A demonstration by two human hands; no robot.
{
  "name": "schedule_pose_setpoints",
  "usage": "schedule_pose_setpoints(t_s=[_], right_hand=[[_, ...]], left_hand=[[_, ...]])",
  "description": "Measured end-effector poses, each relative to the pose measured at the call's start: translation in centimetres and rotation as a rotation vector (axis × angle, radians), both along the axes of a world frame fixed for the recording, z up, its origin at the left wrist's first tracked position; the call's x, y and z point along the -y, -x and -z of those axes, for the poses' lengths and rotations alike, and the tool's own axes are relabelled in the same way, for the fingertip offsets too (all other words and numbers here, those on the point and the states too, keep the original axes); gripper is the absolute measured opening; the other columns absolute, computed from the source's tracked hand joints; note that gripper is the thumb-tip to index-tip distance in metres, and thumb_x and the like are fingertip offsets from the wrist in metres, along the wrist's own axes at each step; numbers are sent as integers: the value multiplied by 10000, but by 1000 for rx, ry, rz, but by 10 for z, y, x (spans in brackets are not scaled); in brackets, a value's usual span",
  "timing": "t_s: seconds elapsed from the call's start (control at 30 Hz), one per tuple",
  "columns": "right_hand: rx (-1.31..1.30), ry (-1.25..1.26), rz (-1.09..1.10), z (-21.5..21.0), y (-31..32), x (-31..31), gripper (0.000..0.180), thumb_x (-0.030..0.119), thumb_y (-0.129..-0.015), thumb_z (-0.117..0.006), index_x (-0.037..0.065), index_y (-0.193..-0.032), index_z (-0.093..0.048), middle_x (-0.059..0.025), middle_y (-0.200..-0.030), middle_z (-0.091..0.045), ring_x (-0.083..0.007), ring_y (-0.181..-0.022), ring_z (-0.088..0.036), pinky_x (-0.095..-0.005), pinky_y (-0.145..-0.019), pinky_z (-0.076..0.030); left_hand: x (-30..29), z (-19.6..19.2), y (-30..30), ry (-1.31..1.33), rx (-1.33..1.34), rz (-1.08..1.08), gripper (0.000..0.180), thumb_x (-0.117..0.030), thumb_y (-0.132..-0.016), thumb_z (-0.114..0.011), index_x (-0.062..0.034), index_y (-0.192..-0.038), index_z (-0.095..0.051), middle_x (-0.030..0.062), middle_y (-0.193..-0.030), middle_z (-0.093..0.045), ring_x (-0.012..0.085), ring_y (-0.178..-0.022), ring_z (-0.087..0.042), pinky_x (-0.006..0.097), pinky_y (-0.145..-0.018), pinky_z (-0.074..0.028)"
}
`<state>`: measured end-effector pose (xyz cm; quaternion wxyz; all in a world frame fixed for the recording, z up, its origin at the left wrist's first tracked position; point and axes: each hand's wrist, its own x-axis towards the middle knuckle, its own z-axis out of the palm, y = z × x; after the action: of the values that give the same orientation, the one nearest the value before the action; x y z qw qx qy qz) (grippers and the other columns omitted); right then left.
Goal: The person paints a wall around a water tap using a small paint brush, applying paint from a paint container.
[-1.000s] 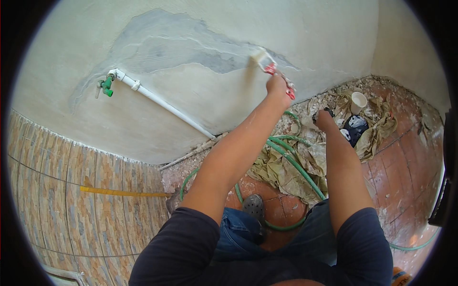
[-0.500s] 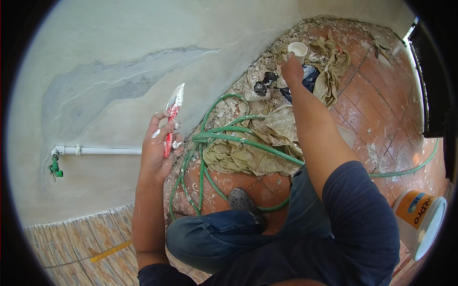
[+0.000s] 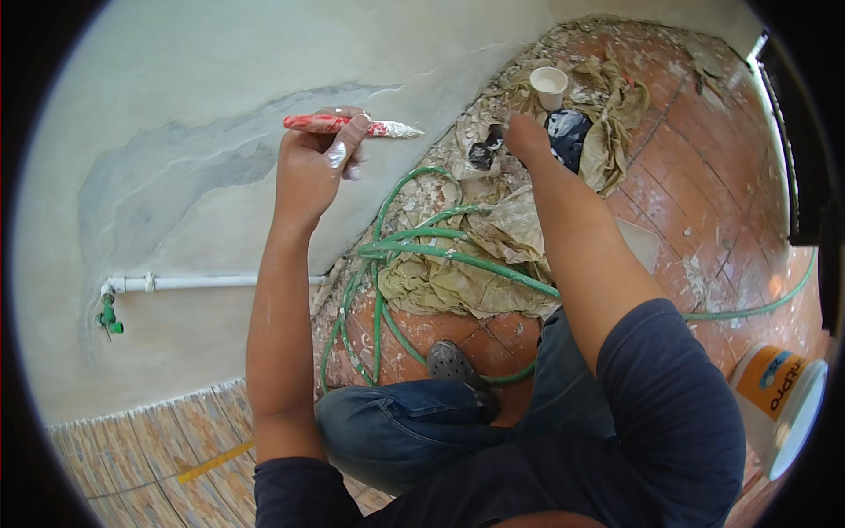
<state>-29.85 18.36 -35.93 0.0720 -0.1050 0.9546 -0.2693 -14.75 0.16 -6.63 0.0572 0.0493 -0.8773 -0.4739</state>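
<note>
My left hand (image 3: 321, 158) is raised in front of the wall, closed around a red-handled paintbrush (image 3: 326, 123). The brush lies nearly level, its white-coated tip pointing right. White smears mark the thumb and fingers. Stretched forward over the littered floor, my right hand (image 3: 525, 138) looks closed, its fingers mostly hidden; whether anything is in it does not show. A white cup (image 3: 549, 85) with pale contents stands just beyond it, apart from the hand. Dark plastic (image 3: 568, 139) lies right beside my right hand. Rough grey patches (image 3: 198, 150) run across the pale wall (image 3: 202, 62).
A green hose (image 3: 458, 257) loops over crumpled, stained sheeting (image 3: 458, 290) on the red tiles (image 3: 695, 185). At the left, a white pipe (image 3: 202, 282) with a green tap (image 3: 108, 315) runs along the wall. A white-and-orange bucket (image 3: 775, 405) stands at my right.
My left hand has risen and turned the brush from upright to nearly level. My right hand has drawn back slightly and left, away from the cup, which stays in place.
</note>
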Motion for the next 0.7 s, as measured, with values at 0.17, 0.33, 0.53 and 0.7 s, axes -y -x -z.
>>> schedule_pose_setpoints(t_s=[0.17, 0.33, 0.53, 0.7], right_hand=[[-11, 61, 313, 0, 11, -43, 315, 260, -794, -585, 47, -1022, -541, -165, -978, -599, -327, -941, -576, -420, -789, -468], [-231, -49, 503, 4, 42, -70, 547, 350, -714, -676, 78, -1133, -453, -131, -1061, -546, -283, -1008, -542, -438, -812, -433], [-43, -165, 466, 22, 88, -67, 890, 487, -610, -725, 110, -1306, -319, -134, -1245, -419, -289, -1185, -409, -502, -908, -354], [12, -231, 365, 39, 125, -56, 1014, 539, -585, -734, 96, -1354, -243, -178, -1305, -390, -345, -1197, -403, -521, -933, -356]], left_hand=[[-23, 6, 23, 401, -142, 81, 209, -169, -784, -685, 31, -763, -631, 31, -610, -568, 73, -568, -497, 234, -536, -403], [-20, 5, -30, 370, -152, 93, 132, -53, -746, -689, 54, -796, -630, 73, -677, -621, 75, -617, -541, 227, -592, -440], [-6, 6, -101, 284, -28, -156, 111, -16, -773, -640, 60, -854, -635, 81, -789, -625, 114, -707, -566, 229, -639, -441], [18, 26, -117, 71, 131, -309, 126, -13, -759, -659, 49, -867, -640, 97, -830, -643, 129, -771, -585, 246, -705, -455]])
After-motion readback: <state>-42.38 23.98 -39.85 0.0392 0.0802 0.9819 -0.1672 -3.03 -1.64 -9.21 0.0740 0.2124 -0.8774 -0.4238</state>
